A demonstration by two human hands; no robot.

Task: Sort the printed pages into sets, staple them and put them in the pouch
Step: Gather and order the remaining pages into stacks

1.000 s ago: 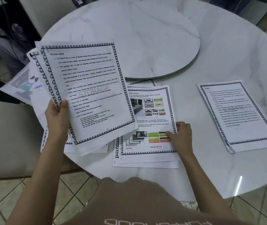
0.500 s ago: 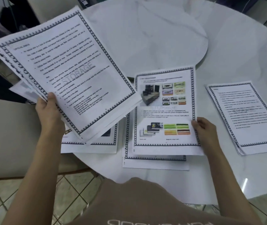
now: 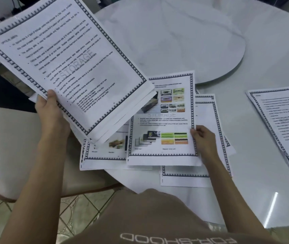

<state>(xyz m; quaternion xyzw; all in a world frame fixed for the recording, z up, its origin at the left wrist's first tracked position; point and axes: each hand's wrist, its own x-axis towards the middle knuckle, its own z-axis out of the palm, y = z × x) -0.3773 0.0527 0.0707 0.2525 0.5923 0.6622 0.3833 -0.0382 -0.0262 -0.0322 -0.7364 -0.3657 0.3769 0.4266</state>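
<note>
On the round white marble table (image 3: pixel 263 191), just nearer than its raised marble turntable (image 3: pixel 175 32), the right hand (image 3: pixel 205 140) pinched a bordered white page of colour pictures (image 3: pixel 166 120) over loose sheets (image 3: pixel 207 117). Near-left of the turntable, the left hand (image 3: pixel 50 110) clamped a thick text sheaf (image 3: pixel 61 59). Sorting seemed underway; the page next needed its matching pile.

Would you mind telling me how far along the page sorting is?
One pile lies set aside on the right. The left hand grips a stack; the right hand pinches a picture page over loose pages. Stapling and pouching remain; no stapler or pouch shows.
</note>
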